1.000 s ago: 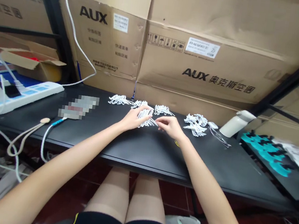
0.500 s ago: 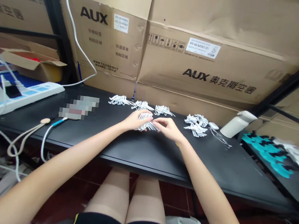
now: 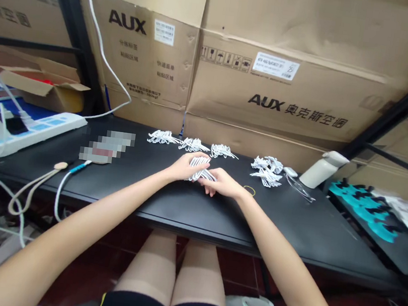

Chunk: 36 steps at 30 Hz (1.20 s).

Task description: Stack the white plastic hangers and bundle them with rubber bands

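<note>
And there the left hand (image 3: 182,167) gripped a bundle of white hooks (image 3: 199,165) over the black table (image 3: 182,205), while the right hand (image 3: 225,182) closed round its ends, presumably to stop it splaying!

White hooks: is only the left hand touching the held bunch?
No: the right hand also touches the bunch, opposite the left hand.

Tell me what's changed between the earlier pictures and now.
The bare right hand has shifted slightly toward the person and now curls at the right end of the bundle of thin white hooked pieces. The thin yellow loop, mostly hidden before, now shows more clearly. The bare left hand kept its grip on the bundle; the small white hooked-piece piles stayed put.
</note>
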Motion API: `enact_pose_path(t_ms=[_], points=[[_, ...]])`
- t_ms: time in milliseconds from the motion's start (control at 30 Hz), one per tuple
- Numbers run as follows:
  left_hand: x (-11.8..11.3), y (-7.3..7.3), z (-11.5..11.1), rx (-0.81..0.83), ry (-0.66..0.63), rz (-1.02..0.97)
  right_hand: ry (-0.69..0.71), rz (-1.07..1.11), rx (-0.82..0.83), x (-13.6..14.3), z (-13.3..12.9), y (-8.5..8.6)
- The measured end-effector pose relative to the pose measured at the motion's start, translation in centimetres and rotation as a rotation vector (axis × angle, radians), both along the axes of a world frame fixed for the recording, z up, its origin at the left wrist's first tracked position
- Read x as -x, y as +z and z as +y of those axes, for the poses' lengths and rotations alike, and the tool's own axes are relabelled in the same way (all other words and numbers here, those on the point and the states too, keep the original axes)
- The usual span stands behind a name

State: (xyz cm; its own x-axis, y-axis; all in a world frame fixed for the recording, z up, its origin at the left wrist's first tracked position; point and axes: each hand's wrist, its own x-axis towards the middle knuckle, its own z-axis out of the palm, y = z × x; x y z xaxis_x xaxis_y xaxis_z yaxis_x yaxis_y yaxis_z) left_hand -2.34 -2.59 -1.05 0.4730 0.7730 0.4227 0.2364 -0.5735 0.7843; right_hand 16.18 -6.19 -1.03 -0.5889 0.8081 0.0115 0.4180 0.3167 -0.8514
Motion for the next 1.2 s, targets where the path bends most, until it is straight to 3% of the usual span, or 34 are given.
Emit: enact_pose_path(t_ms=[67,233,500,733,967,1200], points=[[0.0,0.0,-0.1,0.028,-0.002,-0.017,-0.044,-0.029,-0.05,0.2,-0.1,-0.2],[-0.1,0.0,-0.4,0.302,-0.092,-0.086,-0.033,-0.053,-0.026,0.4,-0.3,-0.2],[0.0,0.4,-0.3,0.342,-0.139,-0.093,-0.002,-0.049,0.023,0.4,-0.4,0.2],[0.4,0.4,-0.1,0.606,-0.249,-0.071,0.046,-0.075,0.064,-0.1,-0.3,0.5],[0.4,-0.1,0.5,0.48,-0.129,-0.09,0.045,-0.088,0.038,-0.2,-0.4,0.6],[0.9,-0.3,0.8,0.414,-0.121,-0.033,-0.029,-0.167,-0.093,0.0,-0.4,0.2]])
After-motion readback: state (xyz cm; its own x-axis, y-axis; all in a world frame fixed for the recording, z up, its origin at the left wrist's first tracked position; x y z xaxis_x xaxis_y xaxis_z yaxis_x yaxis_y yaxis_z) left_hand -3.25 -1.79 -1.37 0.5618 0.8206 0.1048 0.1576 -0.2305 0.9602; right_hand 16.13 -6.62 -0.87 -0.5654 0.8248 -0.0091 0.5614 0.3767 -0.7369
